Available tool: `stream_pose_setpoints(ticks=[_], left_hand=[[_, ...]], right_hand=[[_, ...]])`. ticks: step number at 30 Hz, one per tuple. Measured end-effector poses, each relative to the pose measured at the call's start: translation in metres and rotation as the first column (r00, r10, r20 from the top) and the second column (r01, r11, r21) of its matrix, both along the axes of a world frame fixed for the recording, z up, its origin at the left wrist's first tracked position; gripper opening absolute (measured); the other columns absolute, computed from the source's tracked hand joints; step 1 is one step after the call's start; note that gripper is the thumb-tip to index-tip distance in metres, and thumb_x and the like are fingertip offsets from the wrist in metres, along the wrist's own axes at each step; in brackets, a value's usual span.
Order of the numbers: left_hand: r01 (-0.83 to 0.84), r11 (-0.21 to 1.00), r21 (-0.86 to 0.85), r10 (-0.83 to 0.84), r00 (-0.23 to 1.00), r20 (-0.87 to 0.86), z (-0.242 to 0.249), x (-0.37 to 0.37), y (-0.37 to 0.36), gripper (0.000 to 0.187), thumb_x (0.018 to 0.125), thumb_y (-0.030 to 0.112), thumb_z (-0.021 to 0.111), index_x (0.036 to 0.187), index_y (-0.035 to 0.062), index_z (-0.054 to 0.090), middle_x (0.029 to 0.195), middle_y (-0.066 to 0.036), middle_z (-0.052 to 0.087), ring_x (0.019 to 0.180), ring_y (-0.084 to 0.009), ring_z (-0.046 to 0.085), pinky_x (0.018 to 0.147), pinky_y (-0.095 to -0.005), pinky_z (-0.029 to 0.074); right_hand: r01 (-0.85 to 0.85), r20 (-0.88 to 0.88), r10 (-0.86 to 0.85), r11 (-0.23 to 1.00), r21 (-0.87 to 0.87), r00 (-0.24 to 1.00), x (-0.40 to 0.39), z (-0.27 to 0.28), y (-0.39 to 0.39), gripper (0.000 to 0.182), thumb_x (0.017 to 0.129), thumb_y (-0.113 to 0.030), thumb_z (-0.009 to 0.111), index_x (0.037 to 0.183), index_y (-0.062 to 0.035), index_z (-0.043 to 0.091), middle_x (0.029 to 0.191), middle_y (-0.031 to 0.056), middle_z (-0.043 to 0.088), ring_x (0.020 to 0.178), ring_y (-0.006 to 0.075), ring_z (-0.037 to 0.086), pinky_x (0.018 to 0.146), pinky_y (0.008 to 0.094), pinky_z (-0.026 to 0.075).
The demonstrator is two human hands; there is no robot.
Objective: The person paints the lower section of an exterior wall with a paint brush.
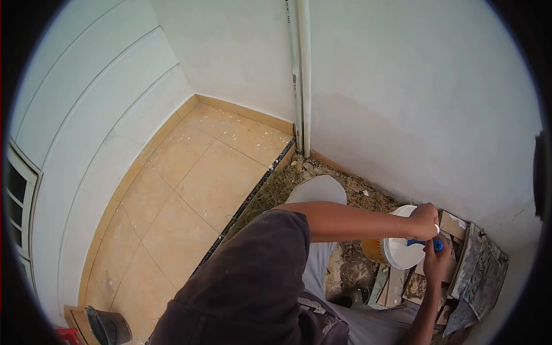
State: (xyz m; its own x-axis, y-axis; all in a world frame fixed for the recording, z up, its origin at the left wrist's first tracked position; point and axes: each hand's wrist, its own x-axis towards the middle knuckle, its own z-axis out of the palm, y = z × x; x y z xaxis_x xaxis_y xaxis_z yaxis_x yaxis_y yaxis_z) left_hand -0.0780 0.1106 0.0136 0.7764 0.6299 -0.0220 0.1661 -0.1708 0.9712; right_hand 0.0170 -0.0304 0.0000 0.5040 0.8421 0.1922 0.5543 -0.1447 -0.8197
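Observation:
To the right, a white-lined bucket [404,253] with a yellow-orange outer side stands tilted, its mouth facing my hands. My left hand [424,221] is closed at the bucket's rim, beside a small white piece that shows below its fingers; what it grips is mostly hidden. Just below it, my right hand [437,260] has its fingers around a blue-handled tool [439,244]. A blue part of it reaches left over the bucket's mouth. The tool's working end cannot be made out.
Stacked tile pieces [397,284] and a patterned slab [480,273] lie beside the bucket against the white wall [414,103]. Pipes [302,80] run down the wall. A dark-edged step bounds the tiled floor [201,178]; a dark bucket [109,326] stands at lower left.

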Motion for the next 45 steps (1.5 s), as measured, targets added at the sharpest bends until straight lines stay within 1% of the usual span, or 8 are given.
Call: stream_pose_setpoints(ticks=[7, 12, 15, 17, 25, 31, 37, 45], left_hand=[[-0.097, 0.994, 0.056, 0.094, 0.994, 0.049, -0.001, -0.033, 0.041, 0.009, 0.064, 0.003, 0.071, 0.070, 0.0006, 0.065, 0.075, -0.017, 0.066, 0.075, -0.0319, 0.066, 0.068, -0.0423, 0.051], [-0.173, 0.985, -0.021, 0.172, 0.985, -0.020, 0.001, -0.050, 0.076, 0.015, 0.067, 0.005, 0.069, 0.079, 0.0009, 0.062, 0.085, -0.018, 0.064, 0.090, -0.0358, 0.061, 0.077, -0.0435, 0.048], [-0.253, 0.967, -0.024, 0.252, 0.967, -0.018, 0.003, -0.060, 0.083, 0.016, 0.072, 0.008, 0.068, 0.085, 0.0007, 0.061, 0.085, -0.019, 0.064, 0.093, -0.0366, 0.060, 0.079, -0.0437, 0.047], [-0.254, 0.964, -0.082, 0.248, 0.966, -0.073, 0.016, -0.066, 0.091, 0.018, 0.077, 0.013, 0.071, 0.086, 0.0009, 0.062, 0.084, -0.018, 0.064, 0.090, -0.0373, 0.061, 0.079, -0.0443, 0.047], [-0.404, 0.903, -0.147, 0.401, 0.915, -0.045, 0.081, -0.088, 0.118, 0.018, 0.080, 0.017, 0.072, 0.083, 0.0009, 0.064, 0.080, -0.018, 0.066, 0.081, -0.0363, 0.065, 0.073, -0.0437, 0.048], [-0.658, 0.736, -0.161, 0.661, 0.749, -0.040, 0.194, -0.120, 0.116, 0.018, 0.080, 0.018, 0.073, 0.082, 0.0019, 0.066, 0.075, -0.016, 0.067, 0.074, -0.0361, 0.066, 0.069, -0.0441, 0.049], [-0.820, 0.556, -0.137, 0.826, 0.563, -0.015, 0.303, -0.165, 0.101, 0.020, 0.082, 0.019, 0.072, 0.084, 0.0000, 0.067, 0.075, -0.017, 0.066, 0.071, -0.0333, 0.067, 0.064, -0.0398, 0.051], [-0.934, 0.311, -0.175, 0.933, 0.335, -0.130, 0.379, -0.276, 0.091, 0.026, 0.083, 0.023, 0.072, 0.086, -0.0027, 0.068, 0.078, -0.018, 0.067, 0.068, -0.0293, 0.067, 0.063, -0.0380, 0.051]], right_hand=[[-0.050, 0.026, 0.051, 0.998, -0.040, 0.998, -0.021, 0.012, 0.050, 0.020, 0.092, -0.011, 0.066, 0.095, 0.0084, 0.064, 0.070, 0.0078, 0.062, 0.064, 0.0114, 0.054, 0.058, 0.0298, 0.043], [-0.370, 0.086, 0.395, 0.904, -0.216, 0.915, -0.003, 0.023, 0.110, 0.016, 0.085, -0.008, 0.068, 0.092, 0.0064, 0.062, 0.073, 0.0174, 0.061, 0.067, 0.0239, 0.057, 0.064, 0.0377, 0.042], [-0.451, 0.457, 0.440, 0.888, -0.091, 0.773, 0.005, 0.014, 0.137, 0.020, 0.085, -0.011, 0.068, 0.081, 0.0067, 0.059, 0.070, 0.0173, 0.060, 0.064, 0.0223, 0.056, 0.062, 0.0378, 0.042], [-0.488, -0.040, 0.498, 0.827, -0.279, 0.866, 0.006, 0.021, 0.152, 0.021, 0.085, -0.013, 0.067, 0.079, 0.0049, 0.058, 0.063, 0.0141, 0.058, 0.058, 0.0162, 0.053, 0.053, 0.0348, 0.039], [-0.431, -0.159, 0.402, 0.811, -0.396, 0.902, -0.022, 0.093, 0.187, 0.024, 0.093, -0.020, 0.064, 0.091, 0.0039, 0.062, 0.070, 0.0056, 0.061, 0.065, 0.0100, 0.053, 0.056, 0.0306, 0.042], [-0.489, -0.238, 0.428, 0.783, -0.384, 0.872, -0.060, 0.194, 0.218, 0.026, 0.094, -0.022, 0.063, 0.100, 0.0031, 0.064, 0.086, 0.0069, 0.068, 0.078, 0.0119, 0.060, 0.067, 0.0293, 0.047], [-0.590, -0.295, 0.526, 0.781, -0.203, 0.798, -0.125, 0.294, 0.224, 0.024, 0.093, -0.022, 0.067, 0.097, 0.0017, 0.068, 0.082, 0.0078, 0.070, 0.076, 0.0108, 0.062, 0.066, 0.0299, 0.049], [-0.704, -0.323, 0.632, 0.681, -0.203, 0.704, -0.219, 0.328, 0.238, 0.022, 0.093, -0.018, 0.066, 0.098, 0.0032, 0.069, 0.076, 0.0065, 0.067, 0.067, 0.0093, 0.056, 0.060, 0.0279, 0.046]])
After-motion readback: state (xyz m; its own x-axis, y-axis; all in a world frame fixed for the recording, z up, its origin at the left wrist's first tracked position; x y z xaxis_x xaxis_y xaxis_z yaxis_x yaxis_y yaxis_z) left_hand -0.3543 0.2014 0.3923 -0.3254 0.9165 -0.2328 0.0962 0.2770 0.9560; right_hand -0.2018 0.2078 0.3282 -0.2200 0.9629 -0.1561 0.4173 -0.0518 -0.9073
